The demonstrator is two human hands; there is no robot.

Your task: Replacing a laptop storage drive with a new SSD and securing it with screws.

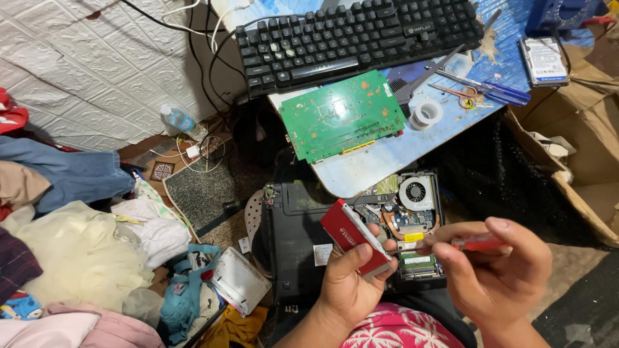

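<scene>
My left hand [351,280] grips a flat red rectangular device with a silver edge [353,234], tilted up above an opened black laptop [303,241]. My right hand [500,274] holds a red-handled screwdriver [476,243] whose tip points left toward the red device's lower end. Under both hands the laptop's inside shows: a round fan [416,192], copper heat pipes and a green memory stick [418,260].
A green circuit board [338,116] lies on a pale blue table edge [361,171] below a black keyboard [354,35]. A tape roll [427,113], scissors, blue screwdrivers and a hard drive [543,60] sit nearby. Clothes pile at left; a cardboard box [590,135] stands right.
</scene>
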